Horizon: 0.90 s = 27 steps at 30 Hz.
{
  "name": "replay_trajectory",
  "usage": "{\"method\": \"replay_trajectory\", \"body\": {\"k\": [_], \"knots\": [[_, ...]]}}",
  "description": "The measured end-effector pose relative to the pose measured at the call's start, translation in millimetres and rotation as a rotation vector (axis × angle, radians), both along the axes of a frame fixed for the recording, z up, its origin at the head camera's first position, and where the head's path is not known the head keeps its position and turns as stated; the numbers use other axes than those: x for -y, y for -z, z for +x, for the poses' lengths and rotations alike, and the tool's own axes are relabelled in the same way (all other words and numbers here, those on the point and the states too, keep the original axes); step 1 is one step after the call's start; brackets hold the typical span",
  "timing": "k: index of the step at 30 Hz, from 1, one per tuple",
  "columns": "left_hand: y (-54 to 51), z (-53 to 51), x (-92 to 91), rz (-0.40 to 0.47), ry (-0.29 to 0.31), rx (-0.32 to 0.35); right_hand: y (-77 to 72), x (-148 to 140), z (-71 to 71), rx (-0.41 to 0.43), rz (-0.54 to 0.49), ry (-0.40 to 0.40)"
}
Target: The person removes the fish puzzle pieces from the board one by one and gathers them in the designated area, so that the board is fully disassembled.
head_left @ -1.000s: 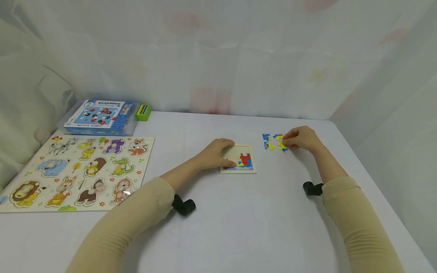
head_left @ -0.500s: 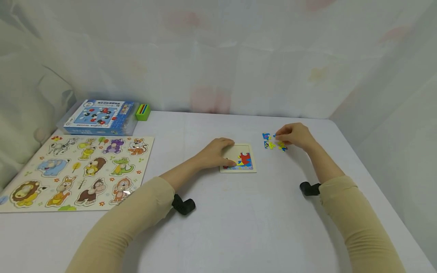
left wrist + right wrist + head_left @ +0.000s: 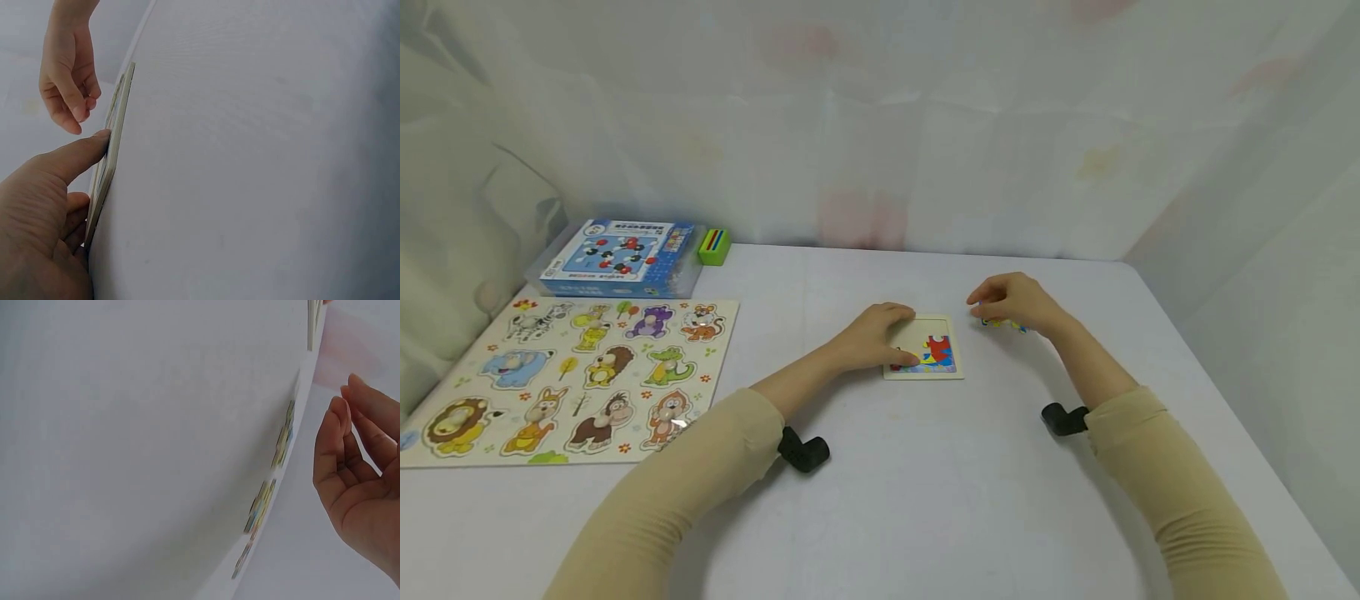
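Observation:
My left hand (image 3: 874, 337) grips the left side of a small jigsaw puzzle board (image 3: 942, 326). Its thumb lies over the board's lower part in the head view. The left wrist view shows the thumb on the board (image 3: 120, 119) and the other fingers at its edge. Red, blue and yellow pieces fill the board's lower area, partly under the thumb. My right hand (image 3: 1018, 302) hovers over several loose puzzle pieces (image 3: 1013, 326), hiding most of them. In the right wrist view this hand (image 3: 359, 462) has loosely bent fingers, and no piece shows between the fingertips.
A large animal puzzle board (image 3: 572, 379) lies at the left. Behind it are a blue boxed molecule set (image 3: 617, 258) and a green block (image 3: 715, 247) with coloured stripes. A white curtain (image 3: 880, 125) stands along the table's back edge.
My right hand has moved leftward across the loose pieces, from the right-hand cluster to above the left-hand ones. The left hand and the small board have stayed in place.

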<state>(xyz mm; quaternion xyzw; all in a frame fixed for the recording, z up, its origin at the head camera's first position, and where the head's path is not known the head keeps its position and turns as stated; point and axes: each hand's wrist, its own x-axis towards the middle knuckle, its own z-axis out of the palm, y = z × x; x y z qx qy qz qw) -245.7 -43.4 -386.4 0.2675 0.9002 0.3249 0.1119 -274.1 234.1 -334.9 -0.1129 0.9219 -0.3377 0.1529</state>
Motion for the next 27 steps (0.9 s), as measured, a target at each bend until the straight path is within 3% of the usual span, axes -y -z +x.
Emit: {"method": "replay_trajectory", "body": {"k": [14,21,27], "knots": [[-1.2,-0.1,-0.2,0.003,0.003,0.007,-0.3,34.6,8.7,0.066,-0.039,-0.201],[-1.9,0.3,0.0,-0.005,0.007,0.001,2.9,42.1,10.2,0.127,-0.027,-0.258],[-2.4,0.5,0.3,-0.001,0.011,-0.007,5.3,44.2,9.5,0.109,-0.015,-0.288]]}}
